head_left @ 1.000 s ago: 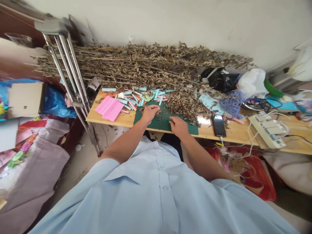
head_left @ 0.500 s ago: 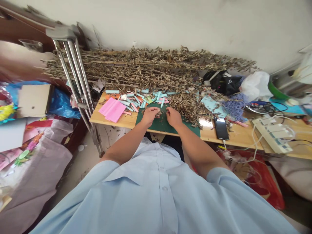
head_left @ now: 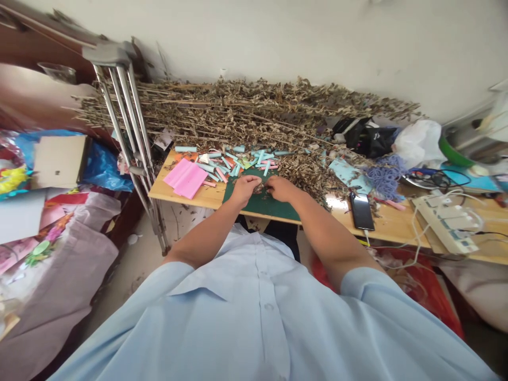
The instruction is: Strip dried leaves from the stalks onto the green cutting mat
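Observation:
Over a dark green mat (head_left: 273, 208) my left hand (head_left: 245, 190) is closed in a pinch, its fingertips pointing right. Brown crumbs of dried leaf (head_left: 259, 189) show beside those fingertips; what the pinch holds is too small to make out. My right hand (head_left: 281, 189) faces it a short gap away, fingers curled together and low over the mat, with their contents hidden. Just right of it lies a heap of dried leaves (head_left: 307, 177). Small blue and pink paper rolls (head_left: 266, 168) lie scattered behind both hands, and folded pink paper sheets (head_left: 190, 182) rest to the left.
Long dried plant stalks (head_left: 222, 108) stretch along the wall behind the wooden table (head_left: 214, 198). Metal crutches (head_left: 130, 116) lean at its left end. On the right are a phone (head_left: 361, 210) on a cable, a power strip (head_left: 444, 225) and purple yarn (head_left: 383, 177).
My right hand has moved left toward my left hand and turned more palm-down, its fingers now close to the leaf crumbs. My left hand keeps its pinch in nearly the same place.

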A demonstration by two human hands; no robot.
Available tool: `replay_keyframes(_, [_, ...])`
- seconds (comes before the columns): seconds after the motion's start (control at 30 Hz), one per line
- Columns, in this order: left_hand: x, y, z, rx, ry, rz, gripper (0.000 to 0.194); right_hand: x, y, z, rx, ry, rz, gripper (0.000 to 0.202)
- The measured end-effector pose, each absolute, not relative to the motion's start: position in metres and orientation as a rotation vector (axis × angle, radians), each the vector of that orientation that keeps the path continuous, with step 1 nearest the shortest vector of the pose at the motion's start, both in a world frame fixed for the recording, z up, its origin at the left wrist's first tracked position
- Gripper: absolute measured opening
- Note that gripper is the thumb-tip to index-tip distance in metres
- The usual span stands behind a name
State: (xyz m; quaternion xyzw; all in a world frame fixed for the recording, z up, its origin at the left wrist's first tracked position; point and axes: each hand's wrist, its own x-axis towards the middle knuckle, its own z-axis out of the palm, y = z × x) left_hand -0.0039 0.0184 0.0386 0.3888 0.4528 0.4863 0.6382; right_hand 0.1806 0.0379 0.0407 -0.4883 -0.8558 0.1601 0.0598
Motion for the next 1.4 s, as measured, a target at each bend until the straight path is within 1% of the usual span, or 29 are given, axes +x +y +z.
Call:
replay_keyframes(0.13, [-0.003,0.018,0.038,0.887,1.018,1.103,0.025,0.184,0.03,0.039,-1.457,-2.589,0.414,0.025])
replay_keyframes(0.33, [0.0,0.02,0.042,0.824,0.97,1.046,0.025,0.183,0.017,0.036,-1.535,-2.536,0.357,0.026])
replay_keyframes(0.47, [-0.001,0.024,0.049,0.726,0.897,1.033,0.023,0.183,0.011,0.028,-1.581,-2.417,0.303,0.025])
replay_keyframes(0.6, [-0.003,0.027,0.053,0.67,0.803,1.018,0.022,0.184,0.013,0.018,-1.611,-2.053,0.497,0.023])
replay_keyframes(0.73, [-0.004,0.031,0.052,0.643,0.746,0.995,0.02,0.178,0.019,0.015,-1.531,-1.436,0.904,0.019])
replay_keyframes(0.83, [-0.002,0.032,0.05,0.607,0.705,0.988,0.017,0.17,0.021,0.021,-1.371,-1.029,1.168,0.028])
replay_keyframes(0.9, [0.001,0.032,0.049,0.583,0.702,0.99,0.014,0.165,0.02,0.027,-1.266,-0.879,1.249,0.033])
replay_keyframes(0.97, [0.004,0.032,0.05,0.556,0.702,0.998,0.012,0.16,0.017,0.032,-1.208,-0.812,1.289,0.035])
replay_keyframes(1.1, [0.008,0.033,0.05,0.505,0.655,1.04,0.009,0.151,0.012,0.037,-1.186,-0.751,1.333,0.033])
replay_keyframes(1.27, [0.008,0.034,0.05,0.485,0.639,1.069,0.01,0.146,0.007,0.042,-1.128,-0.702,1.374,0.031])
replay_keyframes(1.4, [0.008,0.032,0.054,0.495,0.709,1.067,0.008,0.144,0.004,0.045,-1.145,-0.799,1.347,0.038])
